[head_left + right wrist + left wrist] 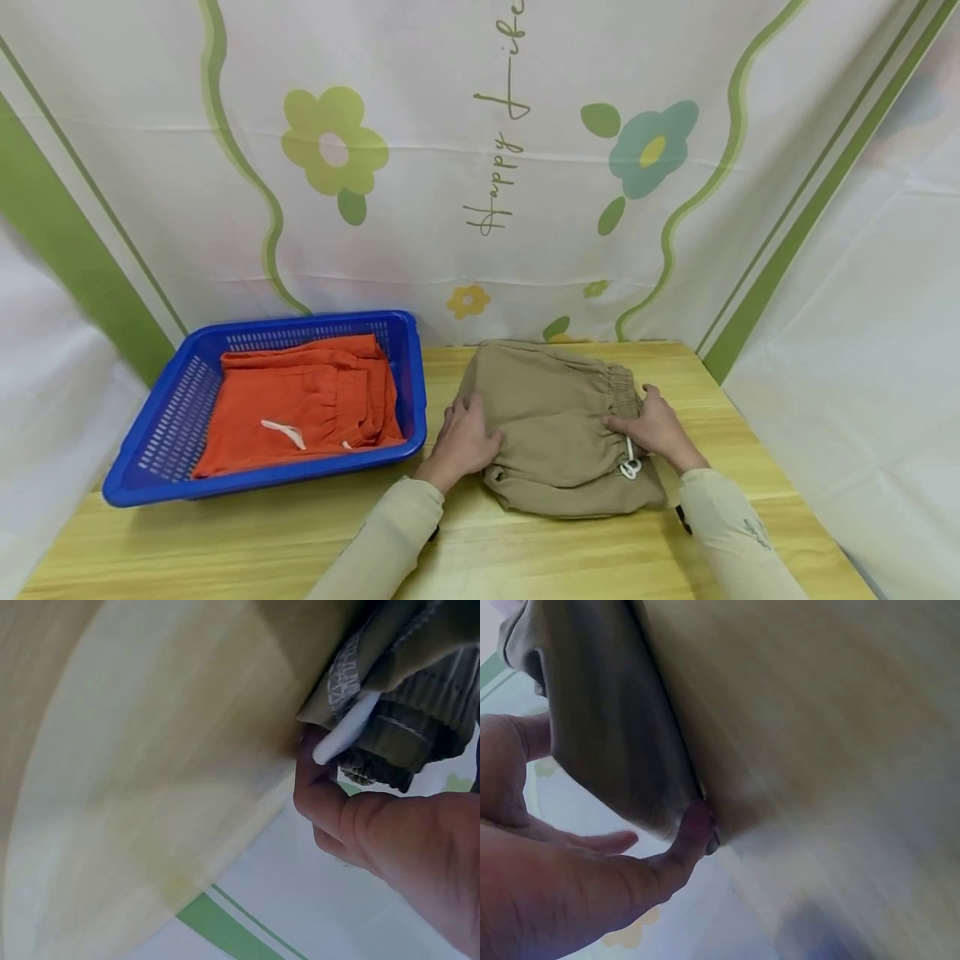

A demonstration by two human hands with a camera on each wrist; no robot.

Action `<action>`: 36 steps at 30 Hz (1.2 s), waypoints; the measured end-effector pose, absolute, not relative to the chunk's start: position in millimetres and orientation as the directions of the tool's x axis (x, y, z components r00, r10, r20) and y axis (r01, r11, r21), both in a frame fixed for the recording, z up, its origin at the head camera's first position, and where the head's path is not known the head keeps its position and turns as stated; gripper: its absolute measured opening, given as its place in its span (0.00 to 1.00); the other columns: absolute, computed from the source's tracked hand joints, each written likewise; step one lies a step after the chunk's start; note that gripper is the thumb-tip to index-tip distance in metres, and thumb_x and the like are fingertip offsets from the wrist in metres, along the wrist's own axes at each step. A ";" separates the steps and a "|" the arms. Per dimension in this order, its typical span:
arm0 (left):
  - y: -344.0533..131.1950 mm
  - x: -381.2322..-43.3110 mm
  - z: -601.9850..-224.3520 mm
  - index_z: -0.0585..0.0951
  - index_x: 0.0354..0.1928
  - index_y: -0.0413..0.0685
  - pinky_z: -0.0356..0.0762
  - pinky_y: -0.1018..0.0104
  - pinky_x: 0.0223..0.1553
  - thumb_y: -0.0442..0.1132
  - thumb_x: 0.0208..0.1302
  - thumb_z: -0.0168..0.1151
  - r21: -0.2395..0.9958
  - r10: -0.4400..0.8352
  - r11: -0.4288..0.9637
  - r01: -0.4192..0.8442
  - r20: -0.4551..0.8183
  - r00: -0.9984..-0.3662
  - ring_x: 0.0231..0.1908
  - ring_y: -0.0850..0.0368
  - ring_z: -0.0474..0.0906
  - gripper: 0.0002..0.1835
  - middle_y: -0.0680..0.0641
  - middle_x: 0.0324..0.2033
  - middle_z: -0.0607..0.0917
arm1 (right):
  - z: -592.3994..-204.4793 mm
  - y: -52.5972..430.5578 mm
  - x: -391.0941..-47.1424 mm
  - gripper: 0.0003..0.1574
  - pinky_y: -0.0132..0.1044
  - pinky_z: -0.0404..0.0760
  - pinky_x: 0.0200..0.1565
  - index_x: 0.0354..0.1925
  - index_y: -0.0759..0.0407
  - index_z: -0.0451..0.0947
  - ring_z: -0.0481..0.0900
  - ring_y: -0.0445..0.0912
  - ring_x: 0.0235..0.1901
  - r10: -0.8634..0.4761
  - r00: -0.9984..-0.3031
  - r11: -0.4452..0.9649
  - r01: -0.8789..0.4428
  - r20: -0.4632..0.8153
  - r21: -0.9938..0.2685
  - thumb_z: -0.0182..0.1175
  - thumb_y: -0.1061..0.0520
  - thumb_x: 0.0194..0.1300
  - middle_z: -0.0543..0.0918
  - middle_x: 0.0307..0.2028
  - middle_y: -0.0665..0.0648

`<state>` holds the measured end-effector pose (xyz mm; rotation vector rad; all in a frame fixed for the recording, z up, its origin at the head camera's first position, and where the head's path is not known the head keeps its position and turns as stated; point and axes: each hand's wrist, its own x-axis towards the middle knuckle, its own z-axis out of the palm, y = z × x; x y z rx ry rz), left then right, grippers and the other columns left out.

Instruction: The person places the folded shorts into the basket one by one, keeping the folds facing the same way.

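A folded pair of khaki trousers [555,425] with a gathered elastic waistband and a white drawstring [630,462] lies on the wooden table. My left hand [467,437] holds its left folded edge, thumb toward the top of the cloth; in the left wrist view a fingertip [697,821] is tucked at the bottom edge against the table. At the waistband end my right hand [658,425] grips the cloth, thumb on top. The right wrist view shows its fingers [319,791] curled under the waistband layers, beside the white cord end [346,729].
To the left stands a blue plastic basket [415,392] with slotted walls, holding folded orange trousers [292,408] with a white drawstring. Behind the wooden table [517,558] hangs a white curtain [435,50] printed with flowers, and more white cloth hangs at both sides.
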<state>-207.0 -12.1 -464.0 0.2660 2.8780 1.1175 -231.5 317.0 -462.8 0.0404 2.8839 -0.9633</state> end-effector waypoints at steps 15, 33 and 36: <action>-10.0 -214.2 -469.4 0.49 0.77 0.29 0.67 0.40 0.64 0.37 0.64 0.67 0.869 0.045 0.493 0.034 0.014 -0.999 0.66 0.29 0.66 0.49 0.23 0.66 0.66 | -467.7 317.2 -228.9 0.23 0.38 0.81 0.34 0.42 0.66 0.76 0.79 0.45 0.29 -0.039 -0.971 0.550 0.176 -0.236 -0.816 0.72 0.50 0.62 0.80 0.30 0.56; -11.6 -209.5 -465.3 0.63 0.71 0.26 0.72 0.42 0.61 0.37 0.65 0.64 0.873 0.162 0.486 0.030 -0.056 -0.985 0.61 0.35 0.73 0.37 0.29 0.62 0.75 | -469.4 320.7 -229.2 0.34 0.41 0.83 0.41 0.55 0.71 0.76 0.86 0.50 0.36 -0.107 -0.959 0.499 0.177 -0.263 -0.848 0.67 0.44 0.68 0.86 0.37 0.59; -11.8 -208.8 -464.8 0.58 0.74 0.26 0.69 0.42 0.64 0.36 0.65 0.63 0.881 0.180 0.471 0.032 -0.060 -0.982 0.65 0.34 0.70 0.40 0.28 0.65 0.71 | -469.2 320.4 -229.7 0.37 0.41 0.83 0.43 0.60 0.73 0.72 0.86 0.50 0.37 -0.111 -0.965 0.498 0.153 -0.238 -0.853 0.67 0.45 0.68 0.86 0.40 0.60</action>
